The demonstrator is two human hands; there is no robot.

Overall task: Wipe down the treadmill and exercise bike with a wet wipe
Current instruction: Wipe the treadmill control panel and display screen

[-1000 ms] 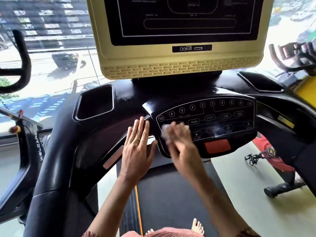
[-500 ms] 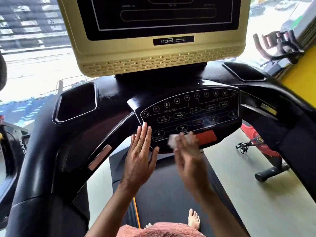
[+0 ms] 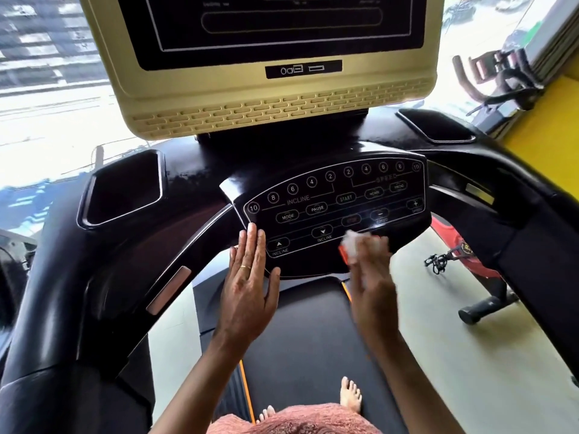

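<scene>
Treadmill belt: black, lower centre. Left hand: flat, fingers straight, tips touching left edge of control panel, holding nothing. Right hand: motion-blurred, laid over wet wipe; grip cannot be told. Said wet wipe: white crumpled wad, centre frame, under right fingertips, at panel's lower edge by red button, apart from left hand; no clear long axis.

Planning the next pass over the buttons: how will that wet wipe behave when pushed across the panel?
Probably floppy: the wet wipe is crumpled into a wad under the right hand, keeping no shape. Likely very light, being a small thin wad. It should glide on the glossy control panel, though it might catch on the edge of the orange button.
</scene>
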